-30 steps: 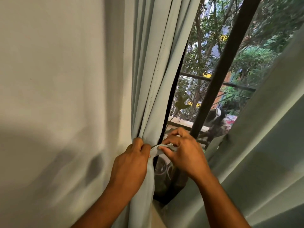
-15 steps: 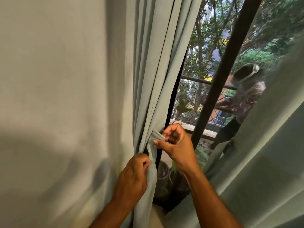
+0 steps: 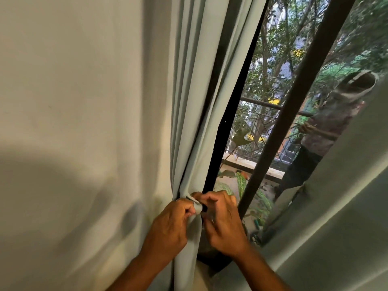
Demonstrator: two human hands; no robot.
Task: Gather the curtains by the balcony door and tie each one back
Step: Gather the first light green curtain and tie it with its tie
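A pale grey-green curtain [image 3: 201, 97] hangs gathered into folds left of the balcony door's dark frame [image 3: 302, 85]. At waist height a narrow fabric tie-back strip [image 3: 194, 201] of the same colour wraps its front. My left hand [image 3: 170, 225] grips the gathered curtain and pinches the strip's end. My right hand [image 3: 222, 219] sits just right of it, fingers curled round the strip's other end. A second curtain [image 3: 336, 206] hangs loose along the right side.
A plain wall [image 3: 73, 122] fills the left half. Through the glass are a balcony railing [image 3: 273, 106], potted leaves [image 3: 241, 181] and trees. A person's reflection [image 3: 327, 127] shows in the pane on the right.
My right hand has come down and left with the strip's end, meeting my left hand at the curtain's front. The left hand has shifted slightly up the gathered folds.
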